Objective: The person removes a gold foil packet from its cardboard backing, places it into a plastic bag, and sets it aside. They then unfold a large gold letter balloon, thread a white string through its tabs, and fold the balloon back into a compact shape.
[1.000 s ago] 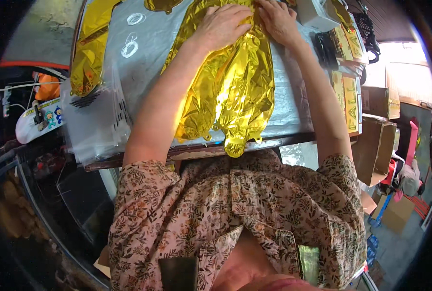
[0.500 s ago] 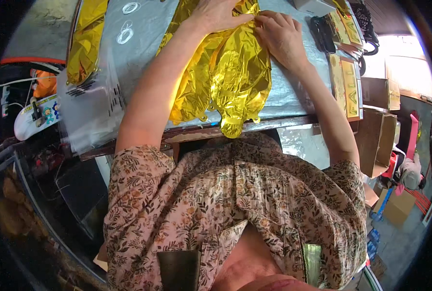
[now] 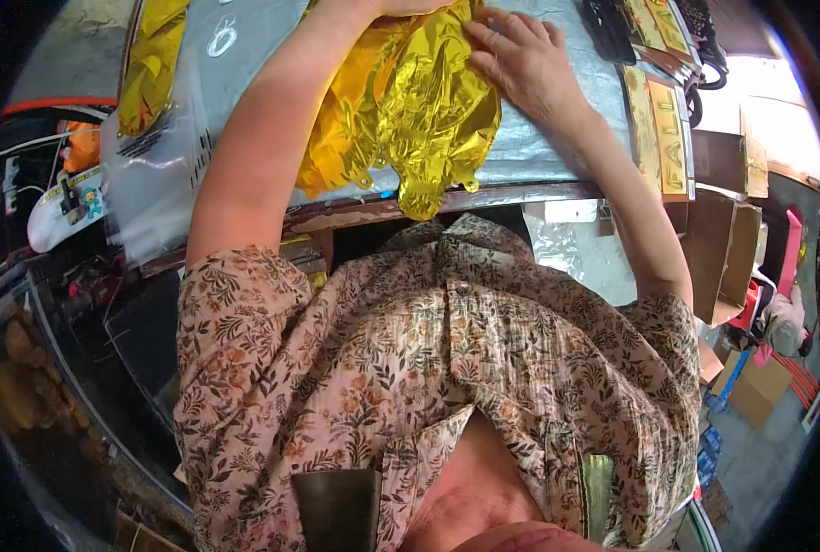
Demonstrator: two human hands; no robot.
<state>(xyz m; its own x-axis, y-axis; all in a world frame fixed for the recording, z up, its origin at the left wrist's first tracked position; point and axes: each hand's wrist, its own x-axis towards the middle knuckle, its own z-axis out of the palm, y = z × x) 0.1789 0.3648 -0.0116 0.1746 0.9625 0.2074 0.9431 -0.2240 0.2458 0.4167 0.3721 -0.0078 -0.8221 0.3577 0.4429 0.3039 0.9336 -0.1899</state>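
Observation:
A crumpled gold foil balloon point(image 3: 438, 101) lies flat on the table before me, its rounded tab end hanging just over the near edge. At the top of the picture my left hand point(image 3: 405, 6) rests on the foil; most of it is cut off, so its fingers cannot be made out. My right hand point(image 3: 531, 69) lies along the balloon's right side, fingers extended and slightly apart, the tips touching the foil. Another gold foil piece point(image 3: 152, 69) is at the table's left edge.
Clear plastic bags point(image 3: 152, 193) with black marks overhang the table's left corner. A coil of white ribbon point(image 3: 221, 37) lies on the grey table cover point(image 3: 548, 170). Printed yellow-and-brown packages point(image 3: 658, 138) line the right side. Cardboard boxes point(image 3: 723, 239) stand beyond them.
The view has shifted, so the table and balloon sit higher in the picture. My left hand has gone mostly past the top edge. My right hand stays at the balloon's right side.

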